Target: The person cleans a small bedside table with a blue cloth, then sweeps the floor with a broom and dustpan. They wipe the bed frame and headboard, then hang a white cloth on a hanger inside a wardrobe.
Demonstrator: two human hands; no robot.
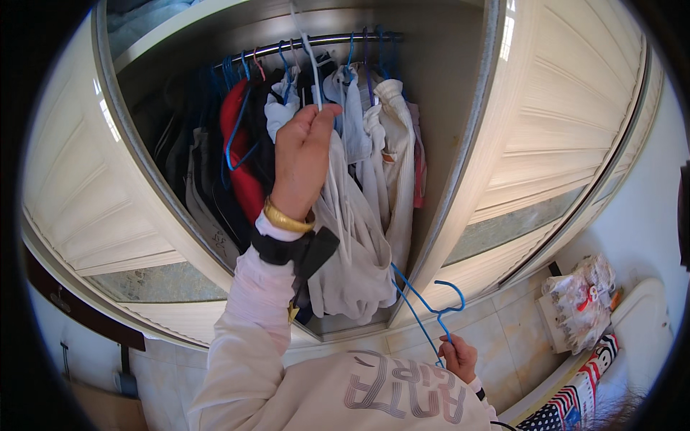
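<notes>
My left hand (304, 156) is raised inside the open wardrobe, its fingers closed around the stem of what looks like a white hanger (314, 64). Below that hand a light grey garment (350, 258) hangs down in loose folds. Low on the right, in front of my body, my right hand (458, 358) grips blue wire hangers (418, 293). One hook of these sticks up above the fingers. Their far ends meet the edge of the grey garment; whether they are inside it or behind it, I cannot tell.
A metal rail (264, 49) carries several garments, among them a red one (237, 145) and a cream one (396, 118). A bare blue hanger (233, 145) hangs there. Sliding doors (517, 140) flank the opening. Lace-covered fabric (582, 301) sits by the bed at right.
</notes>
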